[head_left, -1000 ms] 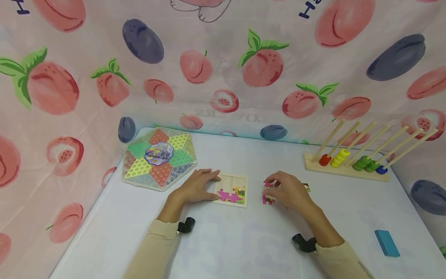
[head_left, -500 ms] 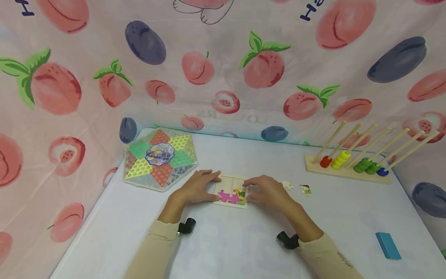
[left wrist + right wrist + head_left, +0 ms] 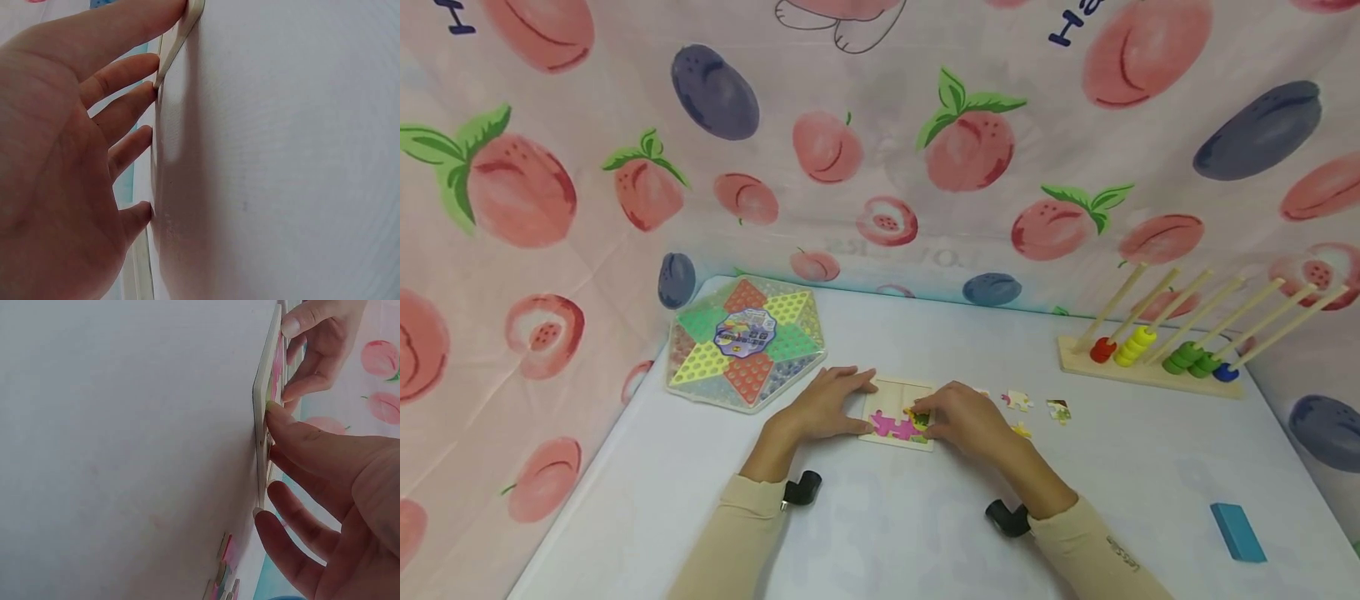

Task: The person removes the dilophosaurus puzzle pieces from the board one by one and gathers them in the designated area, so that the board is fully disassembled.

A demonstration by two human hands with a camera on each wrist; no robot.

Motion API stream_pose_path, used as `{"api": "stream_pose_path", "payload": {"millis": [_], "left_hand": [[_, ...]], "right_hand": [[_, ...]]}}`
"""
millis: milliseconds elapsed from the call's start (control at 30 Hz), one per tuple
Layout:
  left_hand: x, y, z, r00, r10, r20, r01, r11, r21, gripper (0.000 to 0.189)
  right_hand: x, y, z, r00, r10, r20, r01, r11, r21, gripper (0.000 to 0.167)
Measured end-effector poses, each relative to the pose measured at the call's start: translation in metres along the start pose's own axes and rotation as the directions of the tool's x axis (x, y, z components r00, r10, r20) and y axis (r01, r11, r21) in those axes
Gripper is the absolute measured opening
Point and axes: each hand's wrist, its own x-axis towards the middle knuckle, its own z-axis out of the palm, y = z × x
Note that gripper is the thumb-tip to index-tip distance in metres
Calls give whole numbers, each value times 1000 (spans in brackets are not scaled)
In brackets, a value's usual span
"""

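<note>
A small square puzzle board (image 3: 883, 392) lies on the white table, its lower part filled with pink, green and yellow pieces. My left hand (image 3: 827, 404) steadies its left side, thumb at the near corner and index fingertip farther up that edge. In the left wrist view the left fingers (image 3: 128, 109) reach out to the board's edge. My right hand (image 3: 970, 421) is at the board's right side, thumb and index finger at a green-and-yellow puzzle piece (image 3: 920, 420) in the lower right corner. The right thumb (image 3: 300, 434) overlaps the board's edge in the right wrist view.
Loose puzzle pieces (image 3: 1017, 401) lie right of the board, partly behind my right hand. A hexagonal Chinese checkers set (image 3: 692, 323) stands at back left. A wooden bead abacus (image 3: 1150, 372) stands at back right, and a blue block (image 3: 1237, 532) lies at front right.
My right hand has moved left from the loose pieces to the board's right edge, then onto the corner piece, uncovering loose pieces behind it. The left hand stays at the board's left edge.
</note>
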Motion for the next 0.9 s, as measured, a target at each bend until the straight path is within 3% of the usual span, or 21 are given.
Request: {"api": "stream_pose_path", "payload": {"millis": [233, 467, 900], "left_hand": [[0, 0, 0, 1000, -15, 3, 15, 1000, 2, 68], [-1, 1, 0, 1000, -13, 9, 13, 1000, -10, 69], [1, 1, 0, 1000, -21, 14, 21, 1000, -1, 67]], "right_hand": [[6, -3, 2, 997, 80, -19, -80, 996, 29, 31], [10, -3, 4, 997, 63, -40, -60, 996, 64, 31], [14, -7, 3, 999, 43, 12, -44, 994, 102, 23]]}}
